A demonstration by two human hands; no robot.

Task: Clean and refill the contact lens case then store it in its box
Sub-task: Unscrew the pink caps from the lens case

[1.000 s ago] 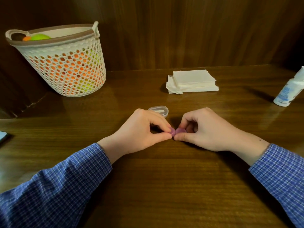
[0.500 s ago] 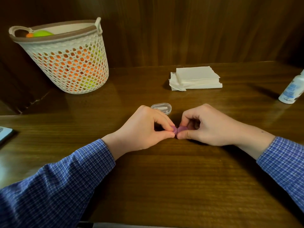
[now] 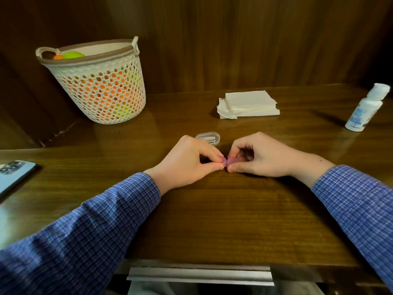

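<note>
A small purple contact lens case [image 3: 228, 161] lies low over the wooden table [image 3: 212, 220], mostly hidden by fingers. My left hand [image 3: 189, 161] pinches its left end between thumb and fingertips. My right hand [image 3: 255, 156] pinches its right end the same way. Just behind the hands sits a small clear plastic box [image 3: 208, 138]. A white solution bottle [image 3: 364, 108] stands at the far right. A stack of white tissues [image 3: 248, 104] lies toward the back.
A white perforated basket [image 3: 100, 81] with orange and green contents stands at the back left against the wooden wall. A phone [image 3: 11, 175] lies face down at the left edge. The table's front edge and a metal drawer rail [image 3: 200, 273] show below.
The camera has tilted down, so everything sits lower in view and the phone and front edge show. Both hands keep their pinch on the purple case in the same spot.
</note>
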